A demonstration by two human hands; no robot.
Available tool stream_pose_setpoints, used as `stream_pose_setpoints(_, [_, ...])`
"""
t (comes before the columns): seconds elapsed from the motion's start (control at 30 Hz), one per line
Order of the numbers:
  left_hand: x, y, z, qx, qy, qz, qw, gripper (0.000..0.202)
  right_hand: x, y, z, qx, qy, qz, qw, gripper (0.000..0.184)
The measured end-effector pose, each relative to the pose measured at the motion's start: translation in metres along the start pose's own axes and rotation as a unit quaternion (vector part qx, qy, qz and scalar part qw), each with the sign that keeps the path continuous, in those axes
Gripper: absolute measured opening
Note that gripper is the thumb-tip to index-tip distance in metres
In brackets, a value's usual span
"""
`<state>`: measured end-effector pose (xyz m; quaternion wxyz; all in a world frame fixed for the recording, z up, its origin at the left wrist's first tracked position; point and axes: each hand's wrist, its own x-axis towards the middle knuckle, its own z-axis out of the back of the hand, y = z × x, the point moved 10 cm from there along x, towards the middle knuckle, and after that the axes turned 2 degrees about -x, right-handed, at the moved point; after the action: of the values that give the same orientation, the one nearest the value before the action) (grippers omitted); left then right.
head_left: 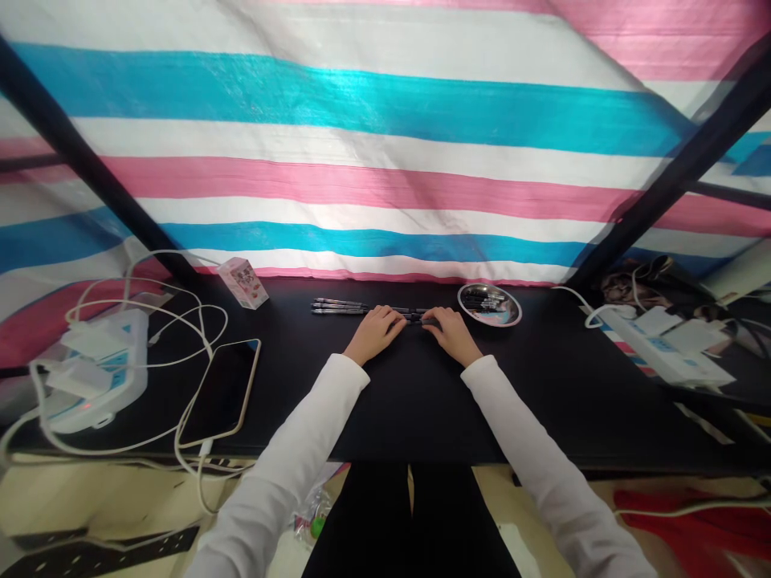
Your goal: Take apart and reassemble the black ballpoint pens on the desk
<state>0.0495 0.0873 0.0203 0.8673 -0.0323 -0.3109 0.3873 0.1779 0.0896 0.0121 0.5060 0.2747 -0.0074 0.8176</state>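
Observation:
My left hand (377,331) has its fingers closed on the left part of a dark pen (413,319), low over the table. At the pen's other end, the closed fingers of my right hand (449,331) grip it too. The fingertips cover much of the pen. Just left of my left hand lies a bunch of clear-and-dark pens (337,307), side by side. More dark pen-like pieces run behind my fingertips. To the right of my right hand, a round metal bowl (511,319) contains several slim black and clear pen parts (485,302).
A phone (222,389) on a white cable lies on the black table (409,401) at left, near a small pink box (242,282). White power strips (129,361) with plugs and loose cables occupy both sides. Striped sheeting (373,185) hangs behind, between dark posts.

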Motion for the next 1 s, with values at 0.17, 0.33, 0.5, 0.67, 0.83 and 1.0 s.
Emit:
stream_pose_setpoints(0.17, [0.0,-0.004,-0.008,-0.014,0.026,-0.014,0.999,0.021,0.0,0.005,-0.001,-0.007,0.008,0.013,1.0,0.011])
stream_pose_setpoints(0.33, [0.0,0.004,-0.001,0.001,-0.001,0.005,1.0,0.024,0.0,-0.001,0.007,-0.025,-0.022,0.001,0.999,0.015])
stream_pose_setpoints(0.5, [-0.001,0.009,0.002,0.024,-0.012,0.026,0.999,0.026,-0.002,-0.012,0.019,-0.049,-0.068,-0.028,0.996,0.017])
stream_pose_setpoints(0.67, [-0.002,0.017,0.004,0.023,-0.018,0.04,0.999,0.029,-0.003,-0.018,0.024,-0.04,-0.084,-0.037,0.995,0.018])
stream_pose_setpoints(0.83, [-0.004,0.028,0.013,0.012,-0.038,0.068,0.997,0.029,-0.003,-0.023,0.021,-0.045,-0.08,-0.042,0.995,0.019])
stream_pose_setpoints(1.0, [-0.004,0.029,0.016,0.013,-0.045,0.073,0.996,0.027,-0.004,-0.021,0.014,-0.078,-0.069,-0.037,0.994,0.018])
